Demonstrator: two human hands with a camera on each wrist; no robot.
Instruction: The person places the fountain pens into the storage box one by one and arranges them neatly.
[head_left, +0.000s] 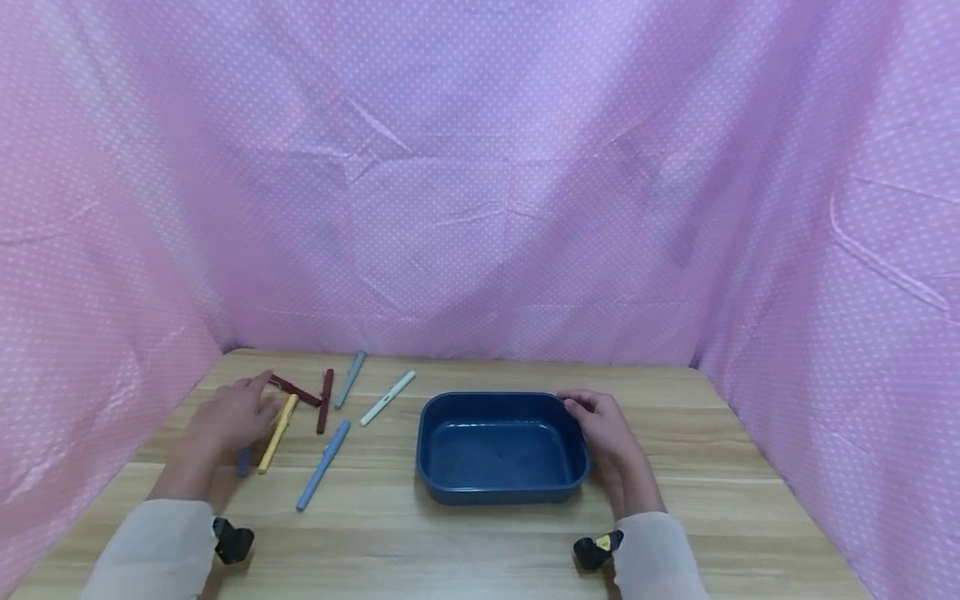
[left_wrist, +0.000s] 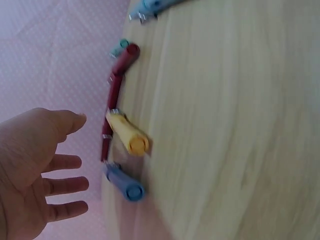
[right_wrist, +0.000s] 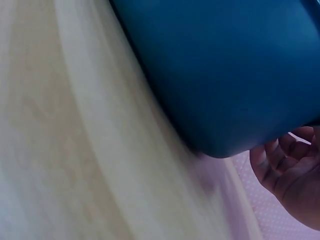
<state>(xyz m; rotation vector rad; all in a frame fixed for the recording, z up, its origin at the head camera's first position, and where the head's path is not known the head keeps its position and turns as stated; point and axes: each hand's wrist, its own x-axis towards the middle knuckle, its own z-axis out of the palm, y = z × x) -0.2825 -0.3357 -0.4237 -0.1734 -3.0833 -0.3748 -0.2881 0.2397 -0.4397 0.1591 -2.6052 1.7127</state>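
Head | left hand (head_left: 231, 417) outstretched beside yellow pen (head_left: 278, 435) | right hand (head_left: 606, 431) grips container (head_left: 502, 496) by corner

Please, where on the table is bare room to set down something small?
Bare table lies right of the right hand, up to the pink cloth. Another free patch is on the near side of the blue box, between the sleeves. It is crowded at left, where pens lie close to the left hand.

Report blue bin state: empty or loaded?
Empty: the blue bin shows a bare floor in the head view; the visible pens lie on the table, outside it.
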